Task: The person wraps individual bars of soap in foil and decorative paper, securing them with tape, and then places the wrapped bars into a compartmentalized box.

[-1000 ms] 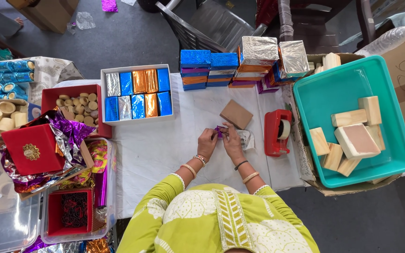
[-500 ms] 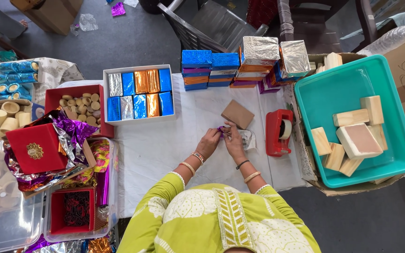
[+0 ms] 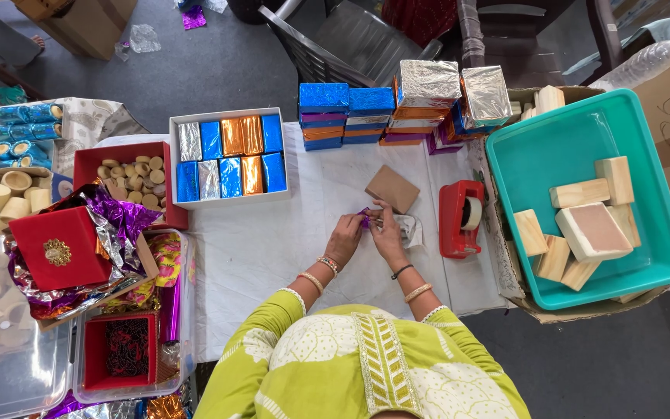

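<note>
Both hands meet on the white table (image 3: pixel 273 248): the left hand (image 3: pixel 345 237) and the right hand (image 3: pixel 388 233) together pinch a small purple foil piece (image 3: pixel 365 217) between their fingertips. A brown cardboard square (image 3: pixel 391 188) lies just at 12 o'clock of the hands, and a red tape dispenser (image 3: pixel 459 219) stands near at 3 o'clock. A white tray of foil-wrapped blocks (image 3: pixel 230 159) sits at 10 o'clock, a teal bin (image 3: pixel 537 159) with wooden blocks (image 3: pixel 591 230) farther off at 3 o'clock.
</note>
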